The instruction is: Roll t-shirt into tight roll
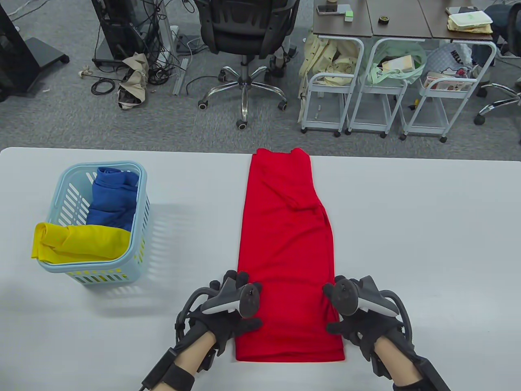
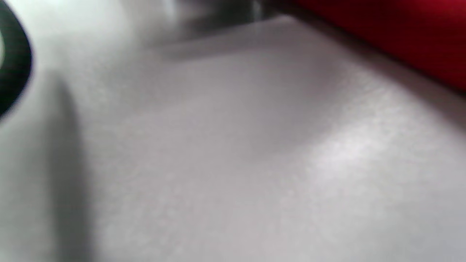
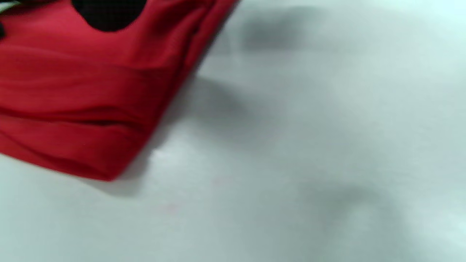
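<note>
A red t-shirt (image 1: pixel 285 228) lies folded into a long narrow strip down the middle of the white table (image 1: pixel 415 244), collar end at the far edge. Both gloved hands sit at its near end. My left hand (image 1: pixel 244 303) lies along the strip's left edge, thumb resting on the cloth. On the right edge my right hand (image 1: pixel 333 307) does the same, thumb on the cloth. The trackers hide most of the fingers. In the right wrist view the shirt's near corner (image 3: pixel 72 91) lies on the table with one black fingertip (image 3: pixel 105 12) on it. The left wrist view, blurred, shows only a shirt edge (image 2: pixel 400 32).
A light blue plastic basket (image 1: pixel 140 195) stands at the left of the table, holding a blue garment (image 1: pixel 112 199) and a yellow one (image 1: pixel 81 242). Beyond the far table edge are an office chair (image 1: pixel 244 36) and white carts (image 1: pixel 350 81).
</note>
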